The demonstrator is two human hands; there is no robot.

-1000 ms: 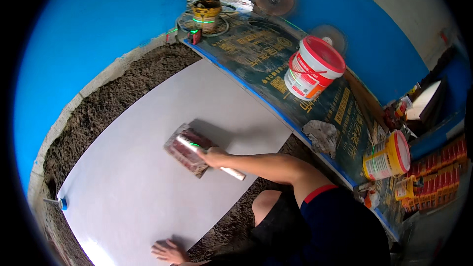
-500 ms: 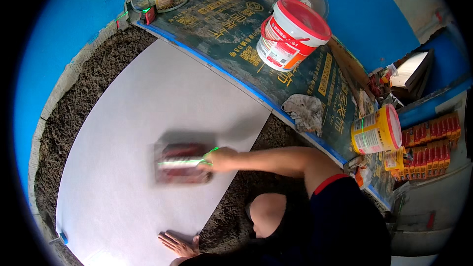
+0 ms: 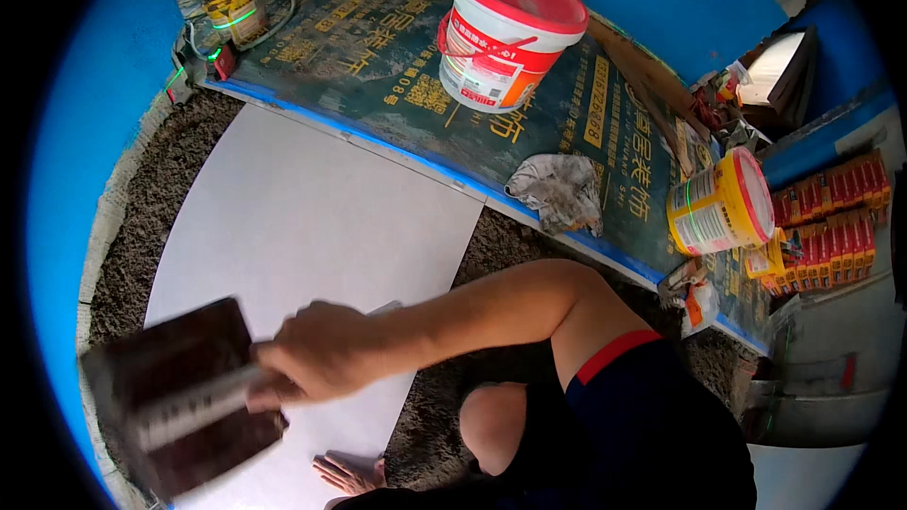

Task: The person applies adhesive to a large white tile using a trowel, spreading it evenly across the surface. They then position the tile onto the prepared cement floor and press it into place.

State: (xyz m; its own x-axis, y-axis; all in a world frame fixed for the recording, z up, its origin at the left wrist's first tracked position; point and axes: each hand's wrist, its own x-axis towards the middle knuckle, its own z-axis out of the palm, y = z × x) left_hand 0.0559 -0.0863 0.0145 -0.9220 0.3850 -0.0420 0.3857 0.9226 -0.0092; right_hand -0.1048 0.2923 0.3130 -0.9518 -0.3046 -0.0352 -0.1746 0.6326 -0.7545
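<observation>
My right hand [image 3: 316, 354] is closed around the grey handle of a dark reddish-brown rectangular float [image 3: 179, 397], which is blurred and sits over the near left corner of a large white tile [image 3: 312, 208]. My right forearm reaches across the tile from the right. At the lower edge my left hand [image 3: 348, 472] lies flat on the tile with fingers spread, holding nothing. The tile rests on a bed of coarse grey-brown mortar [image 3: 142, 208].
A dark green printed sheet [image 3: 378, 57] lies beyond the tile, carrying a white bucket with a red lid [image 3: 505, 33], a crumpled rag [image 3: 557, 191], a yellow tub on its side [image 3: 718, 203] and a small yellow can [image 3: 236, 5]. Red packets [image 3: 831, 217] are stacked at right. Blue walls surround.
My right hand has swept the float from the middle of the tile toward its near left corner. The view has tilted down and closer.
</observation>
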